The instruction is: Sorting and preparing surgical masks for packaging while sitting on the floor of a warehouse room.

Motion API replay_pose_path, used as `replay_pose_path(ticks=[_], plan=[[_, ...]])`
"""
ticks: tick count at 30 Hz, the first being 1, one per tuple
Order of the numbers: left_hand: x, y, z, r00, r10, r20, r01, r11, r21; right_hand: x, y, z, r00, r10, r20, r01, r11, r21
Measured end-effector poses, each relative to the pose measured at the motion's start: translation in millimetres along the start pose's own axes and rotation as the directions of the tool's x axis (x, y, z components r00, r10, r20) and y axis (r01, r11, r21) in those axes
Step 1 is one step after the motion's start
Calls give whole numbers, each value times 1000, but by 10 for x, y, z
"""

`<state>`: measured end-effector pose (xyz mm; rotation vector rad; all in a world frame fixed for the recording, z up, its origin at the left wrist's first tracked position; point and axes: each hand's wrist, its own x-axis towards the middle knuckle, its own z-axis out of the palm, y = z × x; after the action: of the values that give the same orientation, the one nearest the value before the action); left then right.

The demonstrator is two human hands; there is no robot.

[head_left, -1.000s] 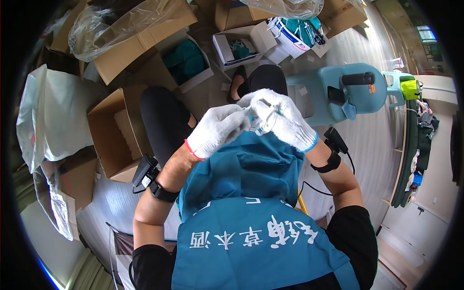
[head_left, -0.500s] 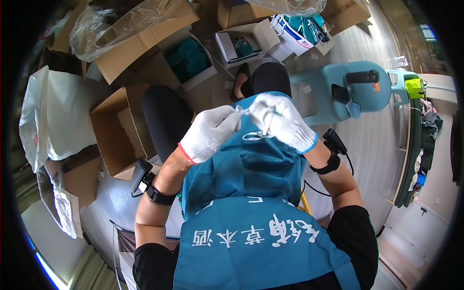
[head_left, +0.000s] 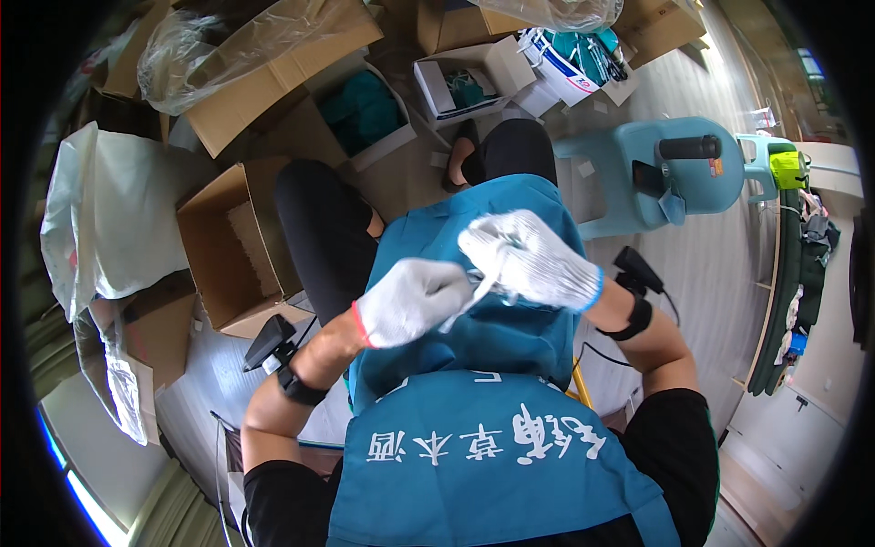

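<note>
Above the teal apron (head_left: pixel 483 351), white strap (head_left: pixel 488 278) between 2 gloved hands (head_left: pixel 538 262).

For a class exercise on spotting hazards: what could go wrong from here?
The thin white strip might slip, since the left hand and right hand wear white gloves, which may dull touch. Strip and gloves look alike, so a loose end could be overlooked. If dropped, it could land on the teal cloth beneath.
</note>
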<state>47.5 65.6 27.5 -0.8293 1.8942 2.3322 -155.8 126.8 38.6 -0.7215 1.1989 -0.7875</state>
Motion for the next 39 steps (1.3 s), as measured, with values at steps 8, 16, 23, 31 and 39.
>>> replay_pose_path(ticks=[8, 16, 23, 31, 39], plan=[[-730, -26, -468, 969, -197, -147, 169, 968, -186, -166, -145, -658, 912, -299, -279, 265, 952, -154], [-704, -298, -493, 974, -79, -214, -112, 655, -748, 32, -128, -725, 990, -59, -131, 88, 970, 228], [-232, -286, -226, 962, -74, -264, -109, 781, -615, 143, 17, -629, 999, -5, -50, 33, 815, 579], [98, -195, -161, 950, -41, -310, -114, 878, -465, 146, 27, -658, 996, 60, 62, -86, 622, 779], [298, -76, 85, 897, 134, -421, -169, 984, -49, 156, 39, -532, 977, 114, 182, -214, 477, 853]])
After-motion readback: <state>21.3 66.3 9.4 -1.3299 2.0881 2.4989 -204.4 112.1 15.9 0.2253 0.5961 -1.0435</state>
